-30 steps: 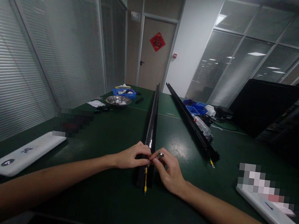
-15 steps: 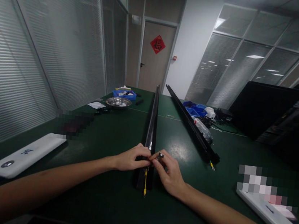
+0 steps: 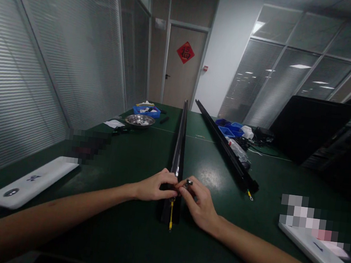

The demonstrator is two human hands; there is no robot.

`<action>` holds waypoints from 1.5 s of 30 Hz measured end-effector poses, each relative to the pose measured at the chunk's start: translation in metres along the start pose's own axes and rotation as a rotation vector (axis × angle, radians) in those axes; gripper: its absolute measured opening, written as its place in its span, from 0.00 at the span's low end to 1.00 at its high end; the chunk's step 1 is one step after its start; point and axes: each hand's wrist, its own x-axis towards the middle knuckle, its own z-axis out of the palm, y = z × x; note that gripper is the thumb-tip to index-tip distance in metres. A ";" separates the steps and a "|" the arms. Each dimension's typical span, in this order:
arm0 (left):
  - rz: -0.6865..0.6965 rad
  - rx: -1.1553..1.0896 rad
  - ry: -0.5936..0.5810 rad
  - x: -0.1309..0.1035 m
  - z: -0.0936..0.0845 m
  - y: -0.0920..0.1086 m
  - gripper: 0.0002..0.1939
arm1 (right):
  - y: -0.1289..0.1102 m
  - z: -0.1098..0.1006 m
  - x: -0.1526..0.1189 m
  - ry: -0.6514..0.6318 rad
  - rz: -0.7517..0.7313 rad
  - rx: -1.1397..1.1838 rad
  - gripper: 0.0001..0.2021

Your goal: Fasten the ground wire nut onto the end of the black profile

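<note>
A long black metal rail (image 3: 179, 149) lies lengthwise on the table, pointing away from me. Over its near end my left hand (image 3: 156, 186) is closed, thumb and fingers pinched together. Close on the right, my right hand (image 3: 200, 203) is also closed, its fingertips meeting those of the left. A small shiny metal part (image 3: 189, 182) shows at the right fingers; its exact kind is unclear. Whatever sits between the left fingertips is hidden. Below the hands, a short yellow wire (image 3: 171, 216) with a terminal on its end hangs along the rail.
A second black rail (image 3: 227, 148) lies slantwise to the right, a yellow ring-terminal wire (image 3: 250, 195) at its end. Farther back are a metal bowl (image 3: 140, 121) and blue bins (image 3: 235, 130). White slabs (image 3: 33, 182) flank my arms on the green table (image 3: 141, 153).
Both hands stay almost in place over the rail end, still pinched together. The whole view has shifted very slightly.
</note>
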 end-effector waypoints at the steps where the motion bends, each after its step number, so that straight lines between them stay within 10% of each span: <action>1: -0.002 -0.002 -0.005 0.000 0.000 0.000 0.18 | 0.000 0.000 0.000 0.002 0.004 -0.006 0.09; 45: 0.009 -0.019 -0.005 0.001 0.000 -0.001 0.22 | -0.002 0.000 0.001 0.002 -0.046 -0.024 0.08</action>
